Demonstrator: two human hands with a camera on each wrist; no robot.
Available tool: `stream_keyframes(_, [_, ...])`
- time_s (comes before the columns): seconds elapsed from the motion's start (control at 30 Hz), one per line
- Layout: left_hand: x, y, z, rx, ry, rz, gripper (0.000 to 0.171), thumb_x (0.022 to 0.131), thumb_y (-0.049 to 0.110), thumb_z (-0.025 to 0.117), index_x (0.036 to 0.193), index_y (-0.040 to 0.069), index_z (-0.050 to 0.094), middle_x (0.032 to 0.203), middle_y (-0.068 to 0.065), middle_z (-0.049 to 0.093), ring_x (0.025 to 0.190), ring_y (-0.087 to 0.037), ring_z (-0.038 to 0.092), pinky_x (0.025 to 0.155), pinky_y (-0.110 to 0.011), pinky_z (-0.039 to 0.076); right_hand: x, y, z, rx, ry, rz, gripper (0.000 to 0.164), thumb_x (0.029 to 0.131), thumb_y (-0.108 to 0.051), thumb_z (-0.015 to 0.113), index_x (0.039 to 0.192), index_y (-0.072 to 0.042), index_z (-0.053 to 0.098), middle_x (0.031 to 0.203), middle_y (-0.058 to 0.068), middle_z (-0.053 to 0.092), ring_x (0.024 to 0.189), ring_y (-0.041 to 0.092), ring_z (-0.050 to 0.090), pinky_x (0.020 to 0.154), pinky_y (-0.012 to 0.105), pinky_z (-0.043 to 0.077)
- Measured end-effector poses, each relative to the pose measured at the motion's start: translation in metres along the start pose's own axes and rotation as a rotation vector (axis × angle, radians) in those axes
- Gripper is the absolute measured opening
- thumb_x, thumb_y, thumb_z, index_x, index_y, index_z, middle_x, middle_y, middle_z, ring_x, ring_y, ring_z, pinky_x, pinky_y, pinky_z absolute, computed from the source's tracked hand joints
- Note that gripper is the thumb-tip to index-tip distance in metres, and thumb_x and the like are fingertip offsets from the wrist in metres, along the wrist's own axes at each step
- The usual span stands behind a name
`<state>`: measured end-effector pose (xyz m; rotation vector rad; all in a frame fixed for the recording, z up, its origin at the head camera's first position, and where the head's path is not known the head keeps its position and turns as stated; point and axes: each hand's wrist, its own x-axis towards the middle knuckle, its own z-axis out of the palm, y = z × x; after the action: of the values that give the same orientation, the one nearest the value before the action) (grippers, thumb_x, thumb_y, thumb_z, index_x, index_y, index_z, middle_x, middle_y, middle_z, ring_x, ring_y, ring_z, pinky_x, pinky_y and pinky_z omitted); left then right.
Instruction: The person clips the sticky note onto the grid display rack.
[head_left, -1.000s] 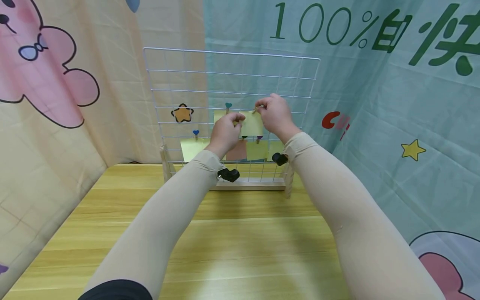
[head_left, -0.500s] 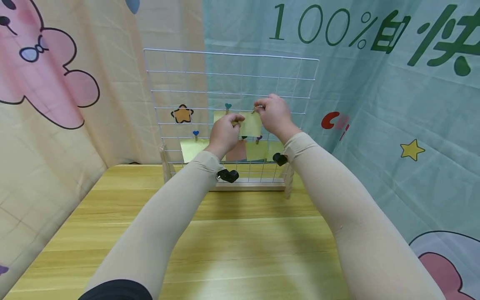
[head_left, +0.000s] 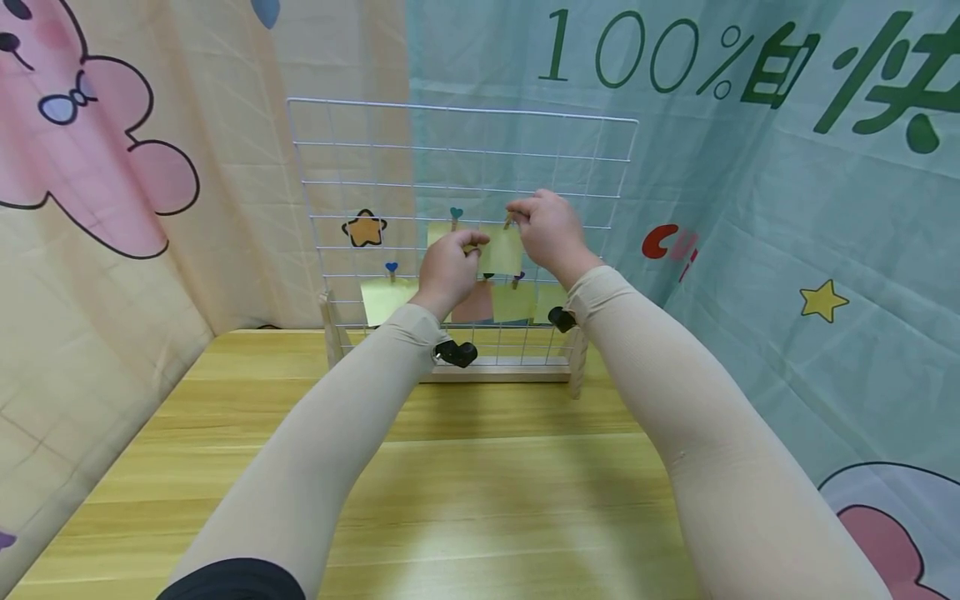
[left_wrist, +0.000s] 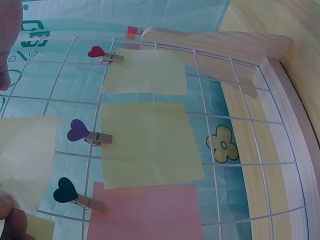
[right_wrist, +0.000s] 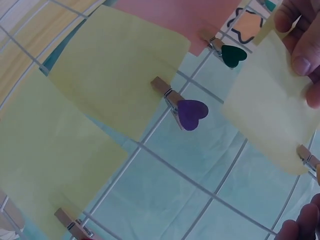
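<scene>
My left hand (head_left: 450, 262) pinches the left edge of a pale yellow sticky note (head_left: 501, 250) held up against a white wire grid (head_left: 465, 152). At the note's top edge, my right hand (head_left: 553, 229) pinches a small wooden clothespin (head_left: 507, 220). The right wrist view shows this clothespin (right_wrist: 307, 156) biting the note's edge; its outer end is cut off by the frame. Below, a yellow note (left_wrist: 150, 145) hangs from a clothespin with a purple heart (right_wrist: 192, 114). Beside it a pink note (left_wrist: 147, 215) hangs from one with a dark green heart (left_wrist: 65, 191).
The grid stands in a wooden base (head_left: 495, 375) on a wood-grain table (head_left: 480, 492). Another yellow note with a blue-heart clothespin (head_left: 392, 268) hangs at the lower left. A teal-heart clothespin (head_left: 456, 213) holds a note partly behind my left hand. Printed curtains (head_left: 750, 208) surround the table.
Both hands stay almost in place. My right fingers shift very slightly at the note's top edge, and more of the clothespin shows now.
</scene>
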<state>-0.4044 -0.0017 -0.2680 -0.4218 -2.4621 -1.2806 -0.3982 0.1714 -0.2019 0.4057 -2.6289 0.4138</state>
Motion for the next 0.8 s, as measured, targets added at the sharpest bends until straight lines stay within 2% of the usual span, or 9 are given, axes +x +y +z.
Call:
stream_keyframes(0.13, [-0.0001, -0.0006, -0.0001, -0.003, 0.008, 0.004, 0.027, 0.109, 0.016, 0.057, 0.13, 0.021, 0.074, 0.139, 0.0, 0.071, 0.064, -0.014, 0.051, 0.059, -0.027, 0.042, 0.0003, 0.0005, 0.0009, 0.011, 0.021, -0.014, 0.032, 0.113, -0.022, 0.051, 0.134, -0.012, 0.073, 0.121, 0.012, 0.068, 0.103, 0.029, 0.06, 0.089, 0.043, 0.053])
stream_keyframes(0.33, [0.0012, -0.002, 0.0009, 0.002, 0.008, 0.002, 0.027, 0.11, 0.017, 0.057, 0.13, 0.023, 0.074, 0.139, 0.001, 0.071, 0.061, -0.014, 0.048, 0.057, -0.027, 0.04, 0.0005, 0.0005, 0.003, 0.026, 0.041, -0.005, 0.032, 0.112, -0.021, 0.052, 0.135, -0.012, 0.073, 0.121, 0.012, 0.068, 0.102, 0.029, 0.06, 0.087, 0.043, 0.053])
stream_keyframes(0.57, [0.0016, -0.0033, 0.0021, -0.002, 0.022, 0.01, 0.026, 0.109, 0.017, 0.057, 0.128, 0.023, 0.074, 0.138, 0.002, 0.072, 0.065, -0.015, 0.052, 0.059, -0.028, 0.042, 0.0017, 0.0009, 0.0034, -0.03, 0.0, -0.014, 0.036, 0.114, -0.024, 0.047, 0.143, -0.015, 0.067, 0.131, 0.011, 0.069, 0.108, 0.029, 0.063, 0.088, 0.043, 0.055])
stream_keyframes(0.67, [0.001, -0.0039, 0.0027, -0.009, 0.026, 0.018, 0.026, 0.109, 0.016, 0.057, 0.128, 0.021, 0.074, 0.137, 0.001, 0.072, 0.075, -0.018, 0.06, 0.064, -0.029, 0.045, 0.0007, 0.0018, 0.0037, -0.074, -0.037, -0.026, 0.041, 0.115, -0.024, 0.042, 0.151, -0.018, 0.059, 0.135, 0.012, 0.068, 0.103, 0.029, 0.063, 0.082, 0.041, 0.054])
stream_keyframes(0.8, [-0.0007, -0.004, 0.0028, -0.031, 0.027, 0.027, 0.026, 0.109, 0.014, 0.058, 0.129, 0.019, 0.074, 0.137, 0.001, 0.072, 0.1, -0.019, 0.069, 0.076, -0.03, 0.052, -0.0027, 0.0034, 0.0048, -0.079, -0.057, -0.042, 0.045, 0.115, -0.025, 0.038, 0.159, -0.02, 0.049, 0.131, 0.012, 0.068, 0.084, 0.028, 0.057, 0.069, 0.038, 0.048])
